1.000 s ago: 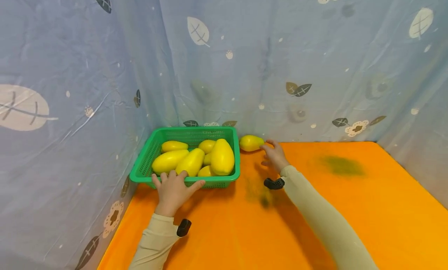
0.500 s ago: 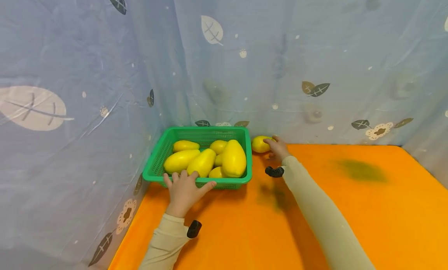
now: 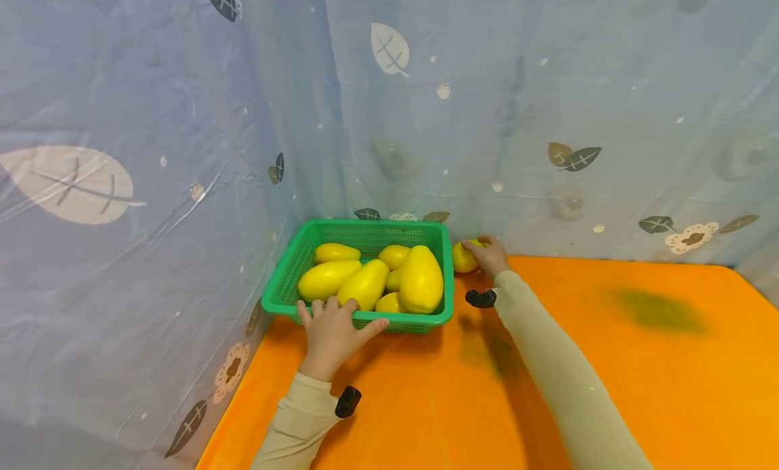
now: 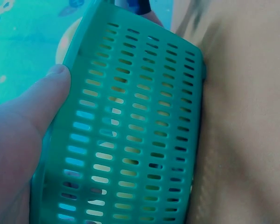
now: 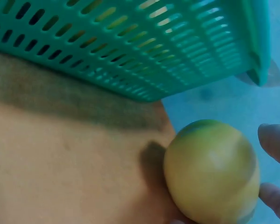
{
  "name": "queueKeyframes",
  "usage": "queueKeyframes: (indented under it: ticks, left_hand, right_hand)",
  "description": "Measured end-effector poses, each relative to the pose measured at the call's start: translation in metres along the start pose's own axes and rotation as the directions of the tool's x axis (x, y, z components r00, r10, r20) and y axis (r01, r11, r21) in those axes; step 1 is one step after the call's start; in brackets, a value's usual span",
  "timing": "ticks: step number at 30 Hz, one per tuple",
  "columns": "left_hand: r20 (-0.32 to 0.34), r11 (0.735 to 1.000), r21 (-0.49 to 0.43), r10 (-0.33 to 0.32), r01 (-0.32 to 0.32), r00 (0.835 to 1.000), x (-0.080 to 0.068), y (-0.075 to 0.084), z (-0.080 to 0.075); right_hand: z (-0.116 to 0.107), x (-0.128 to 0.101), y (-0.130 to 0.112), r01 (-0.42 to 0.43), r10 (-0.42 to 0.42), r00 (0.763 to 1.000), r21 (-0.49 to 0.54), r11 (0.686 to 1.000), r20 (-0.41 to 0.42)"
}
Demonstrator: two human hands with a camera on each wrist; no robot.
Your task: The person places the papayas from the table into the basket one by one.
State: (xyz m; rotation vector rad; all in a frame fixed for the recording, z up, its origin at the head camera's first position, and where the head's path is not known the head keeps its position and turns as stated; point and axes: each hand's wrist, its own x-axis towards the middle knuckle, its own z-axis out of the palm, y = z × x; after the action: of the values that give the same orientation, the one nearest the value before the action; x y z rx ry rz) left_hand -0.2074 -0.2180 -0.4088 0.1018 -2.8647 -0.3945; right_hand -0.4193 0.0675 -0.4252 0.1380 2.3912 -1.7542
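A green perforated plastic basket holds several yellow papayas. My left hand rests on its near rim, fingers spread over the edge and thumb lying along it. In the left wrist view the thumb touches the rim; the other fingers are hidden there. Just right of the basket, my right hand holds another papaya round its right side. The right wrist view shows this papaya close up, with fingers at its right and a fingertip at the bottom edge.
An orange cloth covers the table, with a dark greenish patch at the right. Blue leaf-printed curtains stand close behind and to the left of the basket. Black bands sit at both wrists.
The right hand has closed in on the loose papaya from its right and its fingers now lie round it. The left hand stays at the basket rim. The head view has shifted right.
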Motion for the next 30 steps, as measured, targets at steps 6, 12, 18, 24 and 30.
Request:
queueKeyframes:
  ticks: [6,12,18,24,30]
  left_hand:
    - [-0.008,1.0,-0.006,0.028,-0.028,1.0,-0.001,0.008,0.002]
    - [-0.018,0.999,-0.025,0.045,-0.045,0.999,-0.001,0.011,-0.001]
    - [-0.008,0.999,-0.032,0.039,-0.04,0.999,0.001,0.008,-0.004]
    - [0.003,0.999,-0.039,0.022,-0.022,1.0,0.0,0.0,-0.005]
    - [0.014,0.999,-0.044,0.016,-0.016,1.0,-0.001,-0.003,-0.002]
  right_hand:
    - [-0.004,-0.004,0.006,0.04,-0.049,0.992,-0.079,0.996,-0.12]
    - [-0.018,-0.008,0.006,0.037,-0.037,0.995,-0.008,0.999,-0.094]
    - [-0.05,-0.026,-0.016,0.018,-0.014,0.999,0.141,0.99,-0.029]
    - [-0.076,-0.048,-0.051,0.089,-0.092,0.996,0.225,0.97,-0.001]
    - [-0.084,-0.068,-0.081,0.14,-0.152,0.988,0.234,0.962,0.034]
